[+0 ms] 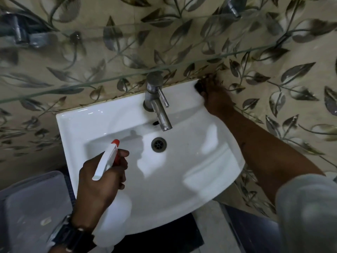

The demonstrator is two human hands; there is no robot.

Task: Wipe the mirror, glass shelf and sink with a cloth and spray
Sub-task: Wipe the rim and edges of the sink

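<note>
Two hands are at work over the white sink [127, 114], seen from the head view looking straight down. The right hand [216, 99] presses a dark cloth [199, 87] into the sink's back right corner, where the rim meets the leaf-patterned wall [273, 84]; its fingers are folded down over the cloth, which is mostly hidden beneath them. The left hand [99, 178] holds the spray bottle [109, 161] over the front left rim, fingers wrapped round its neck, one finger at the red trigger, nozzle aimed toward the bowl and drain [159, 144]. The unwiped ledge runs leftward from the cloth, along the wall behind the tap [156, 101], so I judge the next sweep goes left, round the tap base. The glass shelf [127, 80] hangs just above.
</note>
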